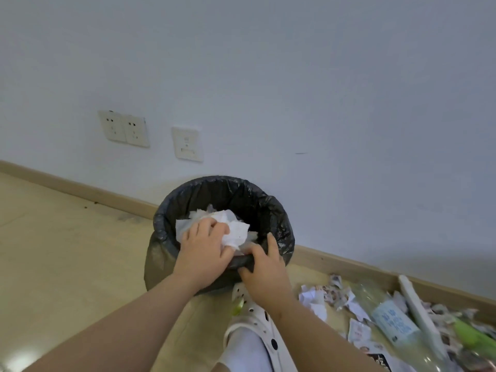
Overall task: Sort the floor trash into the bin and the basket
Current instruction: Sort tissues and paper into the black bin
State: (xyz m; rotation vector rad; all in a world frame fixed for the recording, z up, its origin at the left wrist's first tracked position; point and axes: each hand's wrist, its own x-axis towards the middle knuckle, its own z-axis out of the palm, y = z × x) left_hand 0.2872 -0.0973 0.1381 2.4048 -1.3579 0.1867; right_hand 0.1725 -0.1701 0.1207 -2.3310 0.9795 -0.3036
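So the black-lined bin stands on the floor near the baseboard, our right hand gripping its near rim while our left hand curls round a wad of white tissue just inside it. Open floor lies to the bin's left; to its right, loose trash crowds the floor's edge along the wall.

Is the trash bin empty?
No, crumpled white tissue paper sits inside the black-lined bin, under the left hand.
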